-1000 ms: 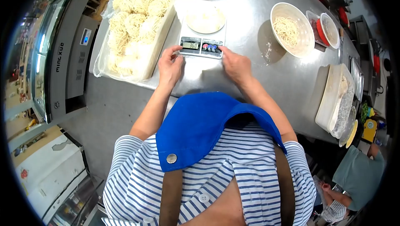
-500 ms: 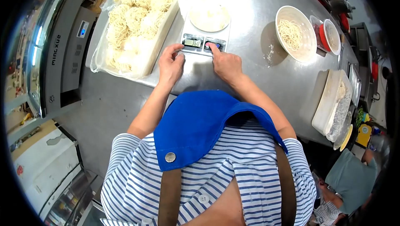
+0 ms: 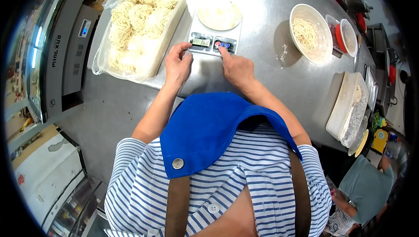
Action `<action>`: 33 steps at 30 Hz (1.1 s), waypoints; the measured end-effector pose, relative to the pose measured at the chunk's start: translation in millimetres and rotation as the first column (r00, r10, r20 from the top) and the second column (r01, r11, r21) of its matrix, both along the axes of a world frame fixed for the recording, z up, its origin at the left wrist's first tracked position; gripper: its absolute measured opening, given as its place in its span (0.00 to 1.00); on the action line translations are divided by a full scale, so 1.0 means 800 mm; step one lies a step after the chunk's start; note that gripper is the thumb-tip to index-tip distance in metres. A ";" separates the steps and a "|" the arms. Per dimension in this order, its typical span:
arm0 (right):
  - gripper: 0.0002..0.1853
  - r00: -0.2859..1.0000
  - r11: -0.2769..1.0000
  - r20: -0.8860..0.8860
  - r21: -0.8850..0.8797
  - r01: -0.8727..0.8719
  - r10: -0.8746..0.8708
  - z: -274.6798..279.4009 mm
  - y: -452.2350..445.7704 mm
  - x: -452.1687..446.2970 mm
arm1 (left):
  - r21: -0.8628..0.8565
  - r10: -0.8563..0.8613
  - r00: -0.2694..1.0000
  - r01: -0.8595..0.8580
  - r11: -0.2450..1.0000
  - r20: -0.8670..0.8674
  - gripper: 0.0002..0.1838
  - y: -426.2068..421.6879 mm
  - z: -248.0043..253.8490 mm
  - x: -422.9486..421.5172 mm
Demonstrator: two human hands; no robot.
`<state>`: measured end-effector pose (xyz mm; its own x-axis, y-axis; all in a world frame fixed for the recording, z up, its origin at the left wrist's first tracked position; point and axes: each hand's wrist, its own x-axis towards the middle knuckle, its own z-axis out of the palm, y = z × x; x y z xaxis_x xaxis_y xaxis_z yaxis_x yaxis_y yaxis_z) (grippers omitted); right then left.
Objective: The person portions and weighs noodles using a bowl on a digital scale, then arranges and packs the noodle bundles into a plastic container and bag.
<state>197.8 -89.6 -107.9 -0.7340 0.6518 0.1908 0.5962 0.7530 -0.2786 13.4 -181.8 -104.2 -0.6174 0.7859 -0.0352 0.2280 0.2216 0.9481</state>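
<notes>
A white digital kitchen scale (image 3: 238, 34) sits near the front edge of the metal table, its lit display apparently reading 360. On its top, a round pale pan or plate (image 3: 219, 15) is washed out by glare; whether it contains anything I cannot tell. My left hand (image 3: 178, 66) rests with bent fingers at the scale's left front corner, index fingertip at its edge, thumb apart. My right hand (image 3: 238, 69) points its index finger at the front edge just below the coloured buttons, the other fingers curled. Neither hand holds anything visible.
Left of the scale stands a plastic-lined tub (image 3: 168, 40) full of noodle nests. A white bowl (image 3: 325, 40) with some noodles stands to the right, beside a red-and-white container (image 3: 348, 38). A long white tub (image 3: 338, 110) lies at the right edge. Another person (image 3: 364, 189) is at lower right.
My right index finger has drawn back slightly from the buttons, uncovering them. My left hand stays at the scale's corner. The whole view has shifted slightly.
</notes>
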 end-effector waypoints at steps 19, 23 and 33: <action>0.20 0.999 0.999 0.026 -0.019 0.041 -0.041 0.013 0.005 0.001 | -0.035 0.037 0.997 -0.035 0.999 0.063 0.17 -0.001 -0.016 -0.005; 0.21 0.999 0.999 0.025 -0.021 0.029 -0.028 0.013 0.006 -0.001 | -0.046 0.033 0.995 -0.029 0.999 0.091 0.17 0.000 -0.019 -0.006; 0.24 0.999 1.000 0.026 0.007 0.028 -0.028 0.009 0.011 -0.006 | -0.044 0.038 0.995 -0.034 0.998 0.088 0.17 0.000 -0.021 -0.005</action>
